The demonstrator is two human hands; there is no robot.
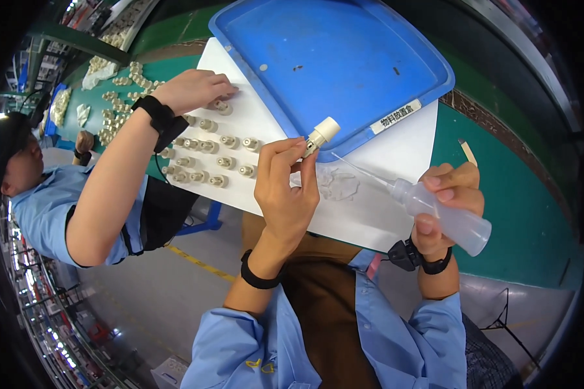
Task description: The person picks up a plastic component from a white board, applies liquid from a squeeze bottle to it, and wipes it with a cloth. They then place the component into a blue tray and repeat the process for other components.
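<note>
Pinched in the fingertips of my left hand (pixel 285 188) is a small cream plastic fitting (pixel 323 131) with a metal part at its lower end. It is tilted, its cream end pointing up and right over the edge of the blue tray (pixel 331 71). My right hand (pixel 451 201) is wrapped round a translucent squeeze bottle (pixel 453 219). The bottle's long thin nozzle (pixel 363 171) points up and left; its tip is near the fitting but apart from it. A crumpled clear plastic piece (pixel 336 184) lies on the white sheet (pixel 383 214) below.
Several similar fittings (pixel 226 162) stand in loose rows on the white sheet at left. A co-worker's hand (pixel 194 91) reaches over them, touching one. More fittings (pixel 113 113) cover the green table (pixel 499 214) farther left. A beige stick-like piece (pixel 467 152) shows beyond my right hand.
</note>
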